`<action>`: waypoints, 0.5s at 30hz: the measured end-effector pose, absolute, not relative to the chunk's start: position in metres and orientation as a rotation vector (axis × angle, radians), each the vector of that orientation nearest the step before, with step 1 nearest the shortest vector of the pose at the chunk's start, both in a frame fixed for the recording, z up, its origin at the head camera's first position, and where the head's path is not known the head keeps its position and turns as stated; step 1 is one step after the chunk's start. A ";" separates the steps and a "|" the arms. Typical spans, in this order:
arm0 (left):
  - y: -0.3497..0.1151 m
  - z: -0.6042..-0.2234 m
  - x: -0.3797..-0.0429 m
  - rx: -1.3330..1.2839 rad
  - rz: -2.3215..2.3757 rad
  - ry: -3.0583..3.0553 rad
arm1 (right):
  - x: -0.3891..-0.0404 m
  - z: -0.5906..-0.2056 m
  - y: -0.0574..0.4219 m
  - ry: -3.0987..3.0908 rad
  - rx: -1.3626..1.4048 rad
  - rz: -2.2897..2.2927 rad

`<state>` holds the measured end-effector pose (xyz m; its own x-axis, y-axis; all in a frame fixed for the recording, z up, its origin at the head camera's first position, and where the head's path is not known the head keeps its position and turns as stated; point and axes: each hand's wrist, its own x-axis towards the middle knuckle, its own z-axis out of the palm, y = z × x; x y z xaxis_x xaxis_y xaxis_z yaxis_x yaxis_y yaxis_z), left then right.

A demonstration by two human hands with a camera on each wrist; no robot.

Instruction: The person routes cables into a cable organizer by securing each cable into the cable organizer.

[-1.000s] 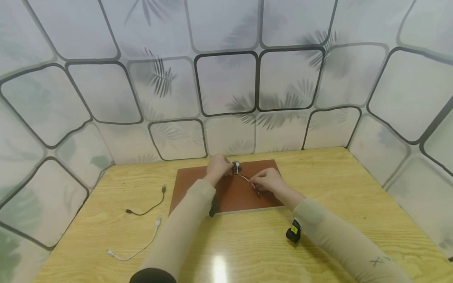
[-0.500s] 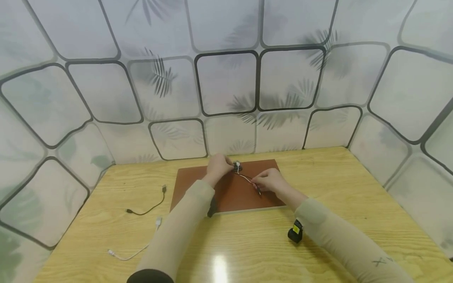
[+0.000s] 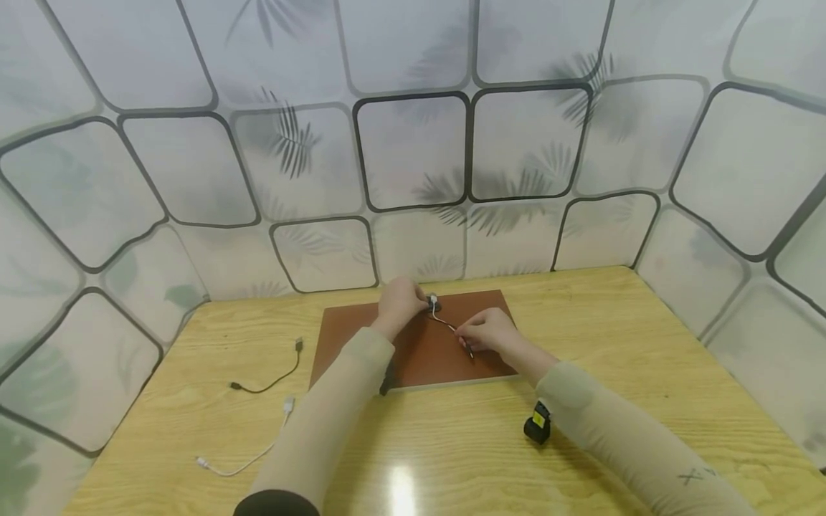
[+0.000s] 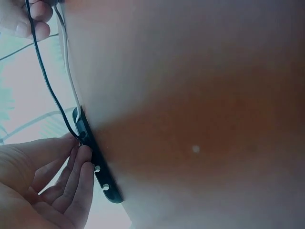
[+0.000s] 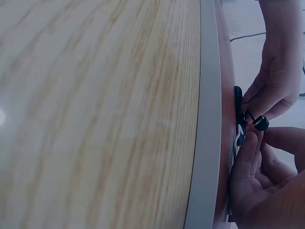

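A black cable clip [image 4: 97, 160] with several slots lies on the brown mat [image 3: 445, 358]. A white cable [image 4: 69, 71] sits in its end slot, and a black cable [image 4: 45, 74] runs to the slot beside it. At that slot my left hand [image 3: 398, 308] pinches the black cable, fingertips against the clip. My right hand [image 3: 489, 331] pinches the black cable farther along, close to the mat, with the white cable running toward the same fingers. A black connector [image 5: 260, 123] shows just beyond the right thumb.
On the wooden table [image 3: 452, 444], a short black USB cable [image 3: 274, 381] and a white USB cable [image 3: 258, 455] lie to the left. A black wrist camera [image 3: 538, 424] hangs under the right sleeve. A patterned curtain [image 3: 413, 158] stands behind the table.
My right hand moves slightly right, then back left, and the cables between the hands bend a little differently. The left hand stays at the clip.
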<state>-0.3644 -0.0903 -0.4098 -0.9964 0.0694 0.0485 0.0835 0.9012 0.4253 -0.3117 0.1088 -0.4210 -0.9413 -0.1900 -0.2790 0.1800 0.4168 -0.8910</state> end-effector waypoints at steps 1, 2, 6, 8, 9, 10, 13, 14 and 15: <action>-0.090 -0.410 -0.365 -0.117 -0.680 -3.035 | -0.311 -0.421 0.109 2.341 -0.009 -1.531; -0.090 -0.410 -0.365 -0.114 -0.680 -3.036 | -0.311 -0.421 0.109 2.341 -0.008 -1.532; -0.089 -0.410 -0.367 -0.130 -0.646 -3.044 | -0.311 -0.420 0.109 2.348 -0.013 -1.519; -0.088 -0.410 -0.367 -0.153 -0.619 -3.044 | -0.311 -0.420 0.108 2.356 -0.010 -1.506; -0.088 -0.410 -0.368 -0.160 -0.609 -3.045 | -0.311 -0.419 0.108 2.364 -0.017 -1.498; -0.088 -0.410 -0.368 -0.168 -0.598 -3.045 | -0.310 -0.418 0.108 2.371 -0.025 -1.489; -0.087 -0.410 -0.368 -0.169 -0.587 -3.050 | -0.311 -0.418 0.107 2.381 -0.032 -1.474; -0.087 -0.410 -0.369 -0.161 -0.590 -3.056 | -0.310 -0.418 0.106 2.387 -0.043 -1.466; -0.086 -0.410 -0.369 -0.152 -0.591 -3.062 | -0.311 -0.418 0.106 2.392 -0.049 -1.459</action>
